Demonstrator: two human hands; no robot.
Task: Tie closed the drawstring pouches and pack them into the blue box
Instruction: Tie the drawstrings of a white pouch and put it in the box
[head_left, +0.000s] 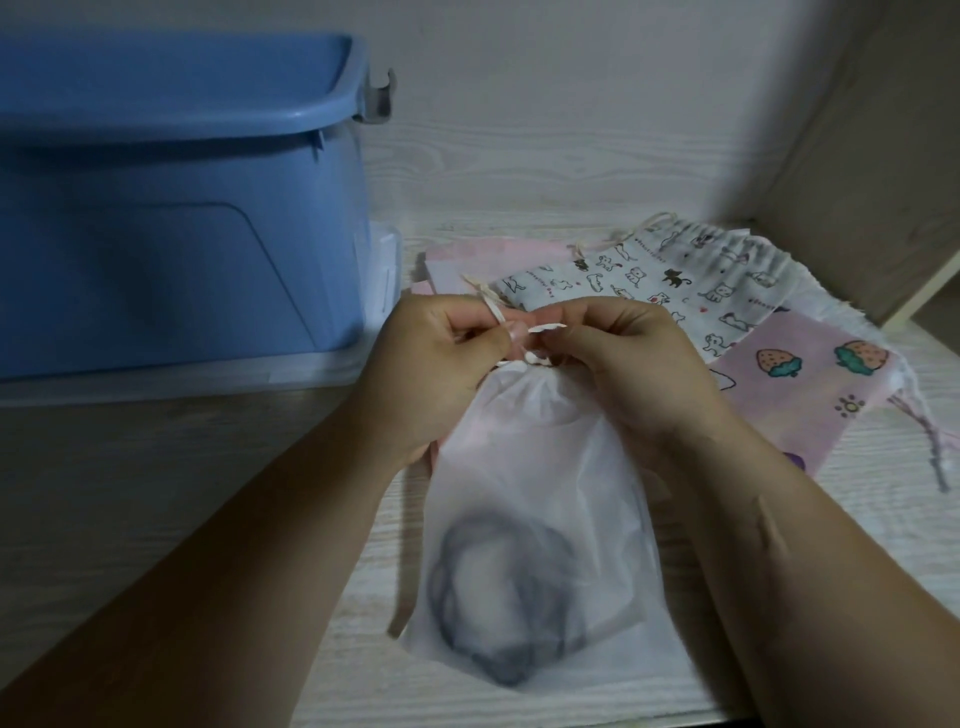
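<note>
**White pouch: cords being tied at the neck**

White, thin-fabric pouch (524, 519) is lying nearest on the pale wood-grain table (363, 675), with a dark rounded shape (498, 587) showing through its lower half. Its neck is gathered shut and pointing away from the person.

At that neck both hands are working. The left hand (447, 353) is pinching a pale drawstring (491, 309) between thumb and curled fingers. The right hand (623, 358) is pinching the other cord end (545, 326), fingers curled. The knot itself is sitting behind the fingertips, so I cannot tell how far it is formed.

Reading: the tying step is under way on this pouch, and packing is not yet begun. The next move is likely calling for the two ends to be drawn apart until the knot is seating against the gathers.

Just beyond, a cat-print pouch (649, 275) is lying over pink ones, and a strawberry-print pouch (810, 384) is spreading to the right; these appear untied.

Farthest left, the blue box (171, 234) is standing with its lid (171, 88) apparently on, which will probably need lifting before anything goes in.
</note>
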